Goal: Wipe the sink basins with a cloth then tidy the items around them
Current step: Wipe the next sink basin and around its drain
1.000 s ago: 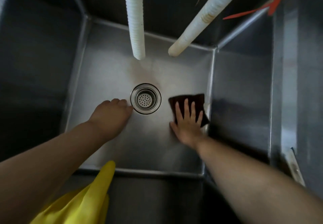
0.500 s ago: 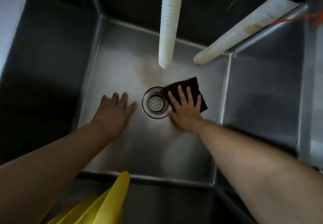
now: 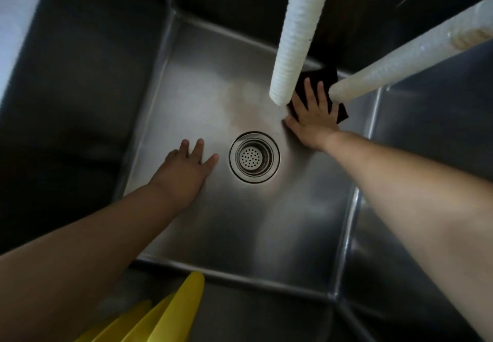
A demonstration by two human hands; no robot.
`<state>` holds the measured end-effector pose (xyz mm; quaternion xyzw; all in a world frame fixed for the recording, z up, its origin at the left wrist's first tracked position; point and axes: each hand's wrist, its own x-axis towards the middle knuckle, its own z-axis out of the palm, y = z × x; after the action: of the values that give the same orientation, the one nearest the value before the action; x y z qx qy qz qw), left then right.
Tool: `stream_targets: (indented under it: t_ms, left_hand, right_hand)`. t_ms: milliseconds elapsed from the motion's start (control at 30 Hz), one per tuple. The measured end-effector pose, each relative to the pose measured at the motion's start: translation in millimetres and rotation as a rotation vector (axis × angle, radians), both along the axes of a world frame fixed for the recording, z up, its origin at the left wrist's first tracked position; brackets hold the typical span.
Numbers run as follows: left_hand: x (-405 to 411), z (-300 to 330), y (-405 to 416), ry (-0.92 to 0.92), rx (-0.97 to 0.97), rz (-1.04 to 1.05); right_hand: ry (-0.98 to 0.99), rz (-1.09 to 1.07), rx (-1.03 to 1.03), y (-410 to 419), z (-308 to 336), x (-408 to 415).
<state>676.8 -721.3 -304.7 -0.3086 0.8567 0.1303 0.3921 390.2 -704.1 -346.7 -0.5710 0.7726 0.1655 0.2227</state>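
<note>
Cloth (image 3: 338,110): dark, likely soft and limp; flat palm pressure suits it. Right hand (image 3: 310,120) presses it, fingers spread. Left hand (image 3: 184,170) flat, empty.

Steel sink basin (image 3: 280,221), viewed from above. Right hand (image 3: 310,117) presses flat on dark cloth (image 3: 338,106) at far right floor, beyond drain strainer (image 3: 254,157). Left hand (image 3: 184,170) rests flat left of drain. Two white hoses (image 3: 298,29) hang overhead. Yellow item (image 3: 170,315) at near edge.

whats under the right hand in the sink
A dark cloth lies flat under the right hand, pressed to the sink floor near the back wall. Its edges show past the fingers; the middle and the steel beneath are covered.
</note>
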Motion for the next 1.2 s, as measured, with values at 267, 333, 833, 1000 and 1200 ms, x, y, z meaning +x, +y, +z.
stream_targets:
  t_ms: [267,333,833,1000,1200]
  left_hand:
    - [2,13,-3,0.012,-0.037,-0.054]
    - [6,17,-3,0.062,-0.052,-0.044]
    - [32,25,-2,0.189,-0.107,0.090]
    - [36,27,-10,0.292,-0.148,0.178]
    - [42,25,-21,0.293,-0.183,0.243]
  right_hand:
    - [-0.037,0.295,-0.051,160,-7,75]
    - [-0.114,0.478,-0.077,198,-7,94]
    - [-0.125,0.550,-0.111,129,-7,116]
    - [-0.168,0.654,-0.160,134,-7,141]
    - [-0.213,0.808,-0.187,87,-15,162]
